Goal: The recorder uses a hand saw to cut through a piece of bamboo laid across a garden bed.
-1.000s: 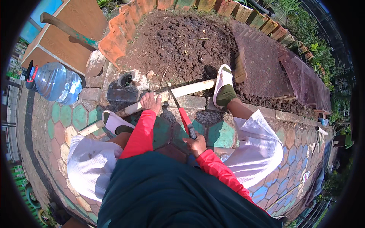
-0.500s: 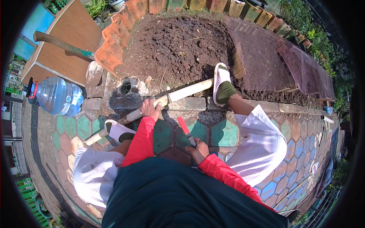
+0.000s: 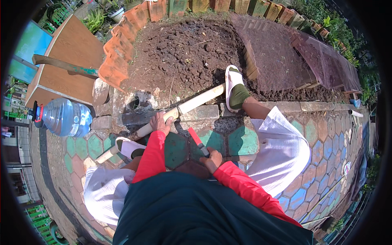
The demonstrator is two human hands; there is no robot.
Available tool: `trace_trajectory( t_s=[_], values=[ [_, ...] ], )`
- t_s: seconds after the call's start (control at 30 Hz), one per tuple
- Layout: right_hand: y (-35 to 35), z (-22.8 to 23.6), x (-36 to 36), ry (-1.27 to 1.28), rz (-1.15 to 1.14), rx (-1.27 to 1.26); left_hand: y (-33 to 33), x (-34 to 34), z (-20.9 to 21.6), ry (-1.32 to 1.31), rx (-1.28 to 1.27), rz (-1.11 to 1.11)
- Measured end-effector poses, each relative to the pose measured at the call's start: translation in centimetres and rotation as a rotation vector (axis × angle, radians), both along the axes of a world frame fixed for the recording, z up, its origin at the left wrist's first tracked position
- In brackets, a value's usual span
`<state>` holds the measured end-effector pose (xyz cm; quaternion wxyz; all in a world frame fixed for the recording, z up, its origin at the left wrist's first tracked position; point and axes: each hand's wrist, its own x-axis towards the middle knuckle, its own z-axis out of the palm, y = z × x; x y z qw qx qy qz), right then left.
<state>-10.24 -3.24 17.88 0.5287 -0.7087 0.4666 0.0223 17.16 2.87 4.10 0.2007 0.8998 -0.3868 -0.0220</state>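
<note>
A long cream-white pipe (image 3: 202, 100) slants from the paving at the lower left up to the soil bed's edge. It has a dark band or joint near its middle. My left hand (image 3: 161, 122) is wrapped over the pipe just below that band. My feet, in pale slip-on shoes (image 3: 233, 83), are beside the pipe at both ends. Lower and to the right, my right hand (image 3: 212, 160) closes round a slim tool (image 3: 197, 141) with a dark grey handle and a flat red front part. Its tip points up and left, apart from the pipe; its exact kind is unclear.
A dug soil bed (image 3: 188, 53) lies ahead, edged by orange roof tiles (image 3: 118, 53) and a low brick kerb (image 3: 200, 113). Netting (image 3: 273, 57) covers its right side. A large water bottle (image 3: 67, 117), a wooden board (image 3: 77, 45) and a wooden-handled tool (image 3: 61, 63) are at left.
The view has shifted slightly. Both hands keep their holds, with the left still on the pipe and the right still on the red and grey tool.
</note>
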Motion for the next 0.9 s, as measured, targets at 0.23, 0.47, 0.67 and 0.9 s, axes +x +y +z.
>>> trace_trajectory(
  t_s=[0.23, 0.47, 0.67, 0.9],
  values=[
    [-1.6, -3.4, 3.2, -0.096, 0.024, 0.098, 0.1, -0.3, 1.2, 0.018, 0.109, -0.067],
    [-1.9, -1.4, 3.2, -0.094, 0.013, 0.117, -0.1, 0.0, 2.9, 0.084, 0.085, -0.066],
    [-2.9, -2.4, 4.0, -0.029, 0.034, -0.013, 0.4, -0.3, 1.5, -0.054, 0.215, -0.020],
    [-0.8, -5.6, 4.8, -0.078, 0.021, -0.027, -0.2, 0.4, 1.3, -0.046, 0.268, 0.153]
  ],
)
